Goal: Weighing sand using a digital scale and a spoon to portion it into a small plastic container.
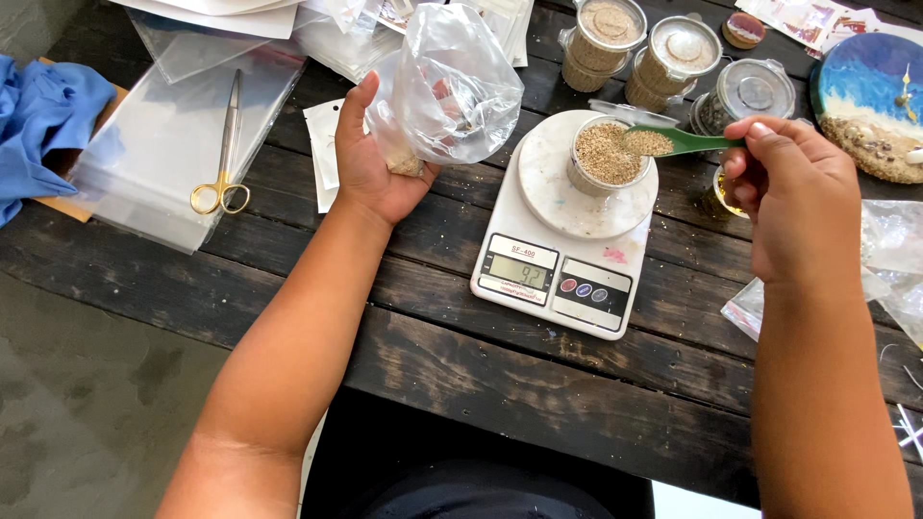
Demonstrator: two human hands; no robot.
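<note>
- My left hand grips a thin, limp plastic bag bunched at its sandy bottom; it likely slips, so I'd hold near the grains.
- My right hand pinches the light green scoop, loaded with sand, over the jar on the scale.

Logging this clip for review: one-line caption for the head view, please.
Left hand holds a clear plastic bag while right hand carries a green spoon of sand over a jar on a kitchen scale.

A dark wooden plank table fills the frame. A white kitchen scale sits at centre. Clear bags with gold-handled scissors lie upper left; lidded jars stand upper right.
</note>
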